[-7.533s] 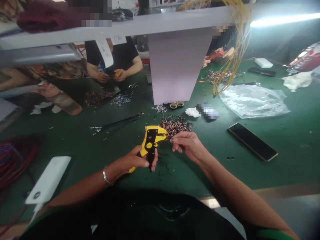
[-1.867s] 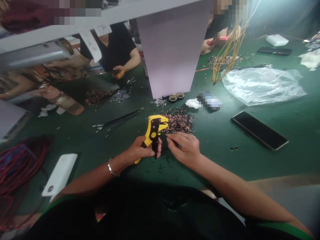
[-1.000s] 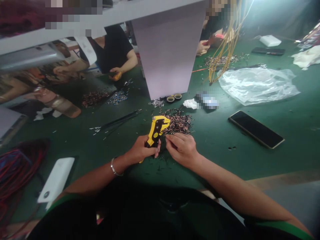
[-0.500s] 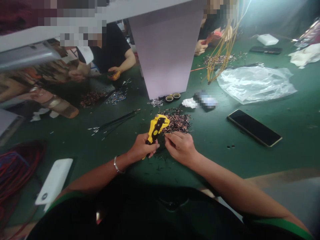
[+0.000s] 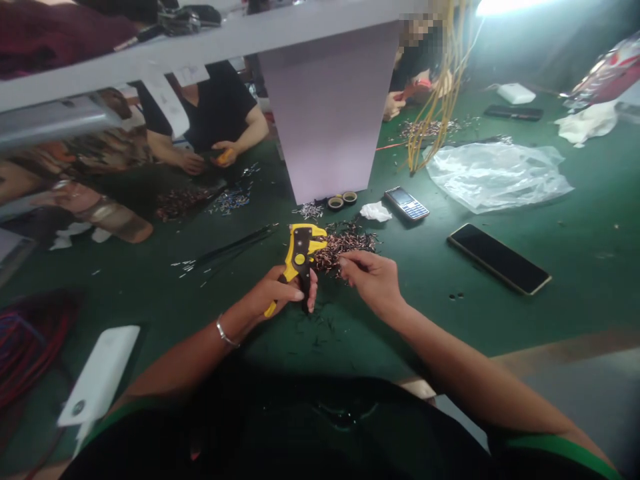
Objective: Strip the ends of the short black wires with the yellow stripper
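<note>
My left hand (image 5: pixel 283 292) is wrapped round the handles of a yellow and black wire stripper (image 5: pixel 301 257), its jaws pointing up and to the right. A heap of short dark wire pieces with coppery ends (image 5: pixel 350 244) lies on the green table just beyond. At the near right edge of this heap, my right hand (image 5: pixel 376 277) has thumb and forefinger pinched together. Whatever sits between those fingertips is too small to make out. Dark scraps (image 5: pixel 320 327) are scattered on the table below the hands.
Behind the heap stand two tape rolls (image 5: pixel 342 199), a crumpled tissue (image 5: pixel 376 211) and a keypad phone (image 5: pixel 407 203). A smartphone (image 5: pixel 500 259) and a plastic bag (image 5: pixel 500 177) lie right. Black wires (image 5: pixel 230 244) and a white power bank (image 5: pixel 100 377) are left. Co-workers sit across, beside a pale panel (image 5: pixel 330 120).
The wire stripper has turned more upright and its jaws have parted from my right hand. My right hand has shifted slightly right, towards the heap. The camera view has moved a little.
</note>
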A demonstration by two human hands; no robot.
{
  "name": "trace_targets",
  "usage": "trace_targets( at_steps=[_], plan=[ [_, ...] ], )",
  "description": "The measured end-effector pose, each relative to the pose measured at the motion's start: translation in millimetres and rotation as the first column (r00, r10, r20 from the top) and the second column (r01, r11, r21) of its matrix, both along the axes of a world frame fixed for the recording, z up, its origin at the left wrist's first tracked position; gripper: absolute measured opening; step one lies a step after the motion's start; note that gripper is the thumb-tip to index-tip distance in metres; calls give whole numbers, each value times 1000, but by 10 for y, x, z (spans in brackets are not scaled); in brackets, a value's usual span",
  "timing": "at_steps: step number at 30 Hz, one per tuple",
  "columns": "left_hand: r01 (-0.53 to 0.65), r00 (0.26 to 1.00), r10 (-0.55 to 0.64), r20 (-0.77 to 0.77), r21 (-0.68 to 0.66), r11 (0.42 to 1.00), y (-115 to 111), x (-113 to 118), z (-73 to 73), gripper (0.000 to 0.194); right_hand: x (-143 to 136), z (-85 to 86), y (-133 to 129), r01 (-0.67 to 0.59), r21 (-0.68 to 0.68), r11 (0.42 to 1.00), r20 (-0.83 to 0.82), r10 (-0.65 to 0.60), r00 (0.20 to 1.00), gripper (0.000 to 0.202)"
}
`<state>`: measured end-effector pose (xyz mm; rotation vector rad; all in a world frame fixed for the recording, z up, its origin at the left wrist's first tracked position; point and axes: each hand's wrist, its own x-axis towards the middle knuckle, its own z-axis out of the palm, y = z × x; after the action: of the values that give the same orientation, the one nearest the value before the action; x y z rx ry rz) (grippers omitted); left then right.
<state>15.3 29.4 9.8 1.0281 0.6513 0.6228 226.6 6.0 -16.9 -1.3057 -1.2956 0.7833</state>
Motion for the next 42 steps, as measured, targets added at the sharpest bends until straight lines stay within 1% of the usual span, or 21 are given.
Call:
trace_targets(
  at_steps=[2,4,6,10,18,26,30,36,42],
  plan=[
    [65,997,-65,37,-8,998,7,-13,30,35,8,27,28,-15,-55,998,-129,8,992,13],
    [121,991,-120,53,-22,992,0,-11,49,35,13,64,47,-19,-71,997,-209,3,978,11],
    [169,984,-166,58,-40,985,-16,-6,51,37,16,102,52,-24,-69,997,-246,6,969,9],
    [214,976,-211,55,-71,974,-48,0,31,37,21,141,38,-55,-64,996,-264,36,964,9],
    [220,976,-217,38,-114,969,-72,-2,56,36,29,126,21,-81,-29,996,-267,70,961,11],
    [195,981,-193,30,-81,977,-89,-3,69,31,19,124,9,-63,-11,998,-260,58,964,11],
    [184,983,-184,11,-102,978,-96,13,87,31,26,108,0,-57,5,998,-233,56,971,11],
    [180,983,-181,-2,-93,979,-100,5,60,30,35,101,-8,-53,30,998,-186,58,981,12],
    [164,986,-166,-15,-70,984,-112,12,71,24,38,90,-3,-62,35,997,-199,67,978,12]
  ],
)
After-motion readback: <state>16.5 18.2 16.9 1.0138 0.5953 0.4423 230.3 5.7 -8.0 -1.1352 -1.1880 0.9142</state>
